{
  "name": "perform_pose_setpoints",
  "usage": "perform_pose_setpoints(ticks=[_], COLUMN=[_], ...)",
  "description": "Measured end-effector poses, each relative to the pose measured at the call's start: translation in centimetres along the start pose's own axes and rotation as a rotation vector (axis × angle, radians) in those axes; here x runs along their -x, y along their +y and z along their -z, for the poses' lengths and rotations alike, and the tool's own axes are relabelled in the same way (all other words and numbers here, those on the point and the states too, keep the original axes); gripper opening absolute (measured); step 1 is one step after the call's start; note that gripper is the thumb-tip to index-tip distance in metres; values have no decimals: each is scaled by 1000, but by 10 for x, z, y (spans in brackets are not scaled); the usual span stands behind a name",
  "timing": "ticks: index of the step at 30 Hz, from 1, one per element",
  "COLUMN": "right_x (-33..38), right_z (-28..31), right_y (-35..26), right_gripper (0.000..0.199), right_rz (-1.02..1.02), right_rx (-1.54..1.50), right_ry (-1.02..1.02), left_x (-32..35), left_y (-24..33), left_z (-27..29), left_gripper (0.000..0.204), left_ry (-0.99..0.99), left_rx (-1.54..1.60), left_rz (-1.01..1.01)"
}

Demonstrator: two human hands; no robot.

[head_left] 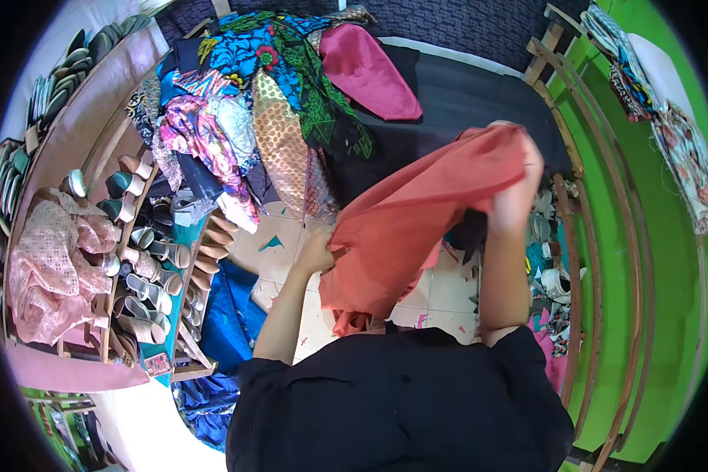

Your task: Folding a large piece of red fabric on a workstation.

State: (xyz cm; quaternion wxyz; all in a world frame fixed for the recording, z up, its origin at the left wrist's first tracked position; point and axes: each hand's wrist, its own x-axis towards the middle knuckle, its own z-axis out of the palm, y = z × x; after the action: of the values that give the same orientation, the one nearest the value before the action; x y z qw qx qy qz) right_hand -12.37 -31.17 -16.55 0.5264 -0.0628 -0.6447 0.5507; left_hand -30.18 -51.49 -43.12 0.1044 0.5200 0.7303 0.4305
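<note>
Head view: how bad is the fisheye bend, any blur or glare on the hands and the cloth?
Head view: strong fisheye, the wooden rails at right bow hard and the corners go black; lighting is even, with no glare; the coral cloth is fairly sharp, the left hand gripping its edge, the right hand raised and partly wrapped in it, slightly soft.

Bright even light, soft shadows, strong fisheye bending, dark corners

I see no screens or signs; only a small flat printed packet (156, 363), pinkish, lying just below the shoe rack (145, 259).
</note>
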Motion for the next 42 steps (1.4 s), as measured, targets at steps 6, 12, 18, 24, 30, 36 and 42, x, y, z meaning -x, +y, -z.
perform_pose_setpoints(ticks=[6,12,18,24,30,36,42], right_x=[-29,-55,-16,83,104,113,132], right_z=[16,74,95,60,12,7,-20], right_y=[-35,65,177,200,110,70,64], right_gripper=[26,14,56,29,30,27,18], right_rz=[88,17,-374,-871,-1132,-818,-740], right_rx=[-329,89,888,500,-68,-94,296], right_ry=[124,330,-104,-633,-1059,-1001,-719], left_x=[45,84,152,83,17,6,16], left_y=[-81,-121,-167,-59,27,94,104], left_z=[-65,-39,-9,-28,3,7,2], left_gripper=[27,22,37,31,31,35,45], left_ry=[52,9,320,139,-293,-229,-108], left_rx=[-142,492,697,1033,526,958,487], left_rz=[104,757,1203,825,625,395,134])
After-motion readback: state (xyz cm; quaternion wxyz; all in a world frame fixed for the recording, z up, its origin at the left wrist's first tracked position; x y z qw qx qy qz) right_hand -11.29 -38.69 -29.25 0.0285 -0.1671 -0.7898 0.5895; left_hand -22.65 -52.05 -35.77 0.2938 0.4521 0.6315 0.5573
